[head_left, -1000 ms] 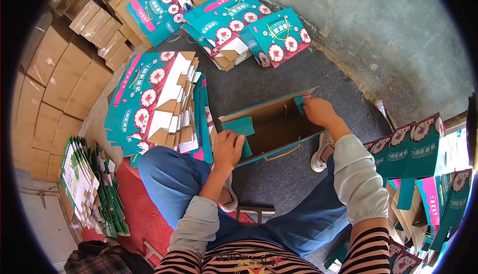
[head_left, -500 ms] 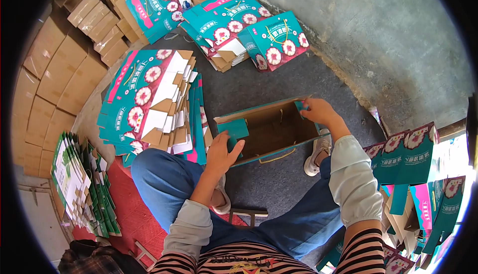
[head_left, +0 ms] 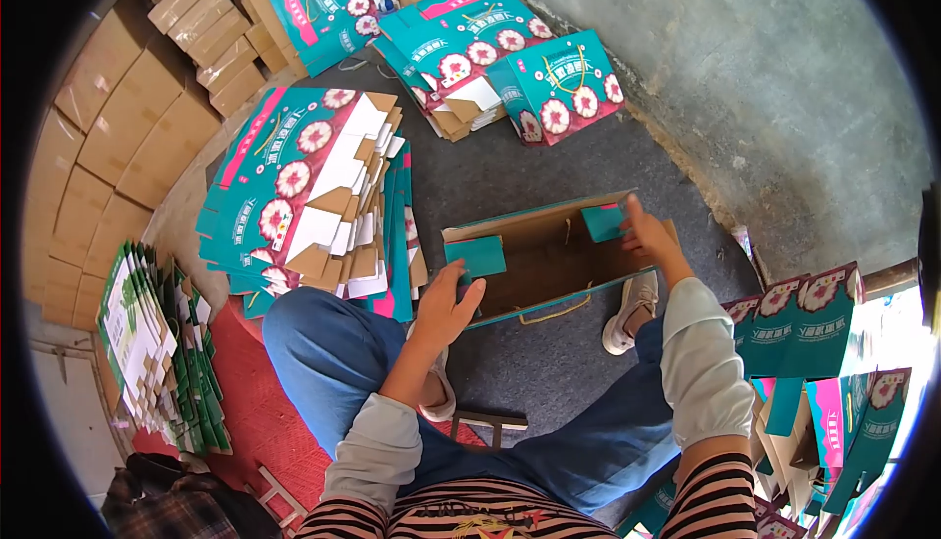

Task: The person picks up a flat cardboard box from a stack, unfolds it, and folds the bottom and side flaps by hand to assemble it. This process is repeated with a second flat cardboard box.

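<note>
An open cardboard gift box point(head_left: 549, 301), teal outside and brown inside, stands on the floor between my feet with its opening facing up. A yellow cord handle hangs on its near side, and teal end flaps fold inward at both ends. My left hand point(head_left: 443, 312) is at the box's left end, thumb spread from the fingers, fingertips by the left flap point(head_left: 478, 258). At the right end, my right hand point(head_left: 654, 243) has its index finger stretched along the edge and the other fingers loosely bent beside the right flap point(head_left: 602, 223). Neither hand grips anything.
Left of the box lies a stack of flattened teal cartons point(head_left: 284, 186), with more teal cartons point(head_left: 470, 44) behind. Green cartons point(head_left: 157, 343) lean at far left near piled brown boxes point(head_left: 127, 147). Folded teal boxes point(head_left: 799, 323) stand at right, below a concrete wall point(head_left: 745, 69).
The view has shifted slightly, so the box sits further right. My right hand has loosened from the right flap, which now lies more visibly inward, and its index finger has straightened.
</note>
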A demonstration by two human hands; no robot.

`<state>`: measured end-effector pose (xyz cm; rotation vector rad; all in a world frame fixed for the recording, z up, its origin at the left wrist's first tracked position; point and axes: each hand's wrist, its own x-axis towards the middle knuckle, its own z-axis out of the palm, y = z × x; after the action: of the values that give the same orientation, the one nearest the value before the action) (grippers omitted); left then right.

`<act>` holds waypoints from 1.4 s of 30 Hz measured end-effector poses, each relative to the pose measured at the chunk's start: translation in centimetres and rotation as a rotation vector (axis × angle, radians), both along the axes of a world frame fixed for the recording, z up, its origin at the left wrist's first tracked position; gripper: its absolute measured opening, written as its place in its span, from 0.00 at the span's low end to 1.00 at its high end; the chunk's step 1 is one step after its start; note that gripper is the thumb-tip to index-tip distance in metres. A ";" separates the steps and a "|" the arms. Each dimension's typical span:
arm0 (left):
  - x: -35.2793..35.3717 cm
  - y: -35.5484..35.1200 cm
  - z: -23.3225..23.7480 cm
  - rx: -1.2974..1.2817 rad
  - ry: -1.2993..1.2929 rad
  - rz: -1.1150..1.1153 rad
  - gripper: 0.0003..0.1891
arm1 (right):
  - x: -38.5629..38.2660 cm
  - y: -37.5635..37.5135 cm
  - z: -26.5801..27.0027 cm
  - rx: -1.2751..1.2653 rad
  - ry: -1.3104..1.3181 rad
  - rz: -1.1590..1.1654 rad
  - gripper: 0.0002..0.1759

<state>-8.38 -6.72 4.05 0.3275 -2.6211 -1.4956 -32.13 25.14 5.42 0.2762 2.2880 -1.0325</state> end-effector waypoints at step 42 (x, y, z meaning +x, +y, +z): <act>-1.0 -0.1 -0.7 -0.679 0.021 -0.129 0.30 | 2.2 -7.8 -1.2 0.722 0.587 0.898 0.54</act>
<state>-9.34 -6.86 3.32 0.0725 -2.9638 -0.5451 -29.91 17.35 4.26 -0.8185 2.7445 0.2256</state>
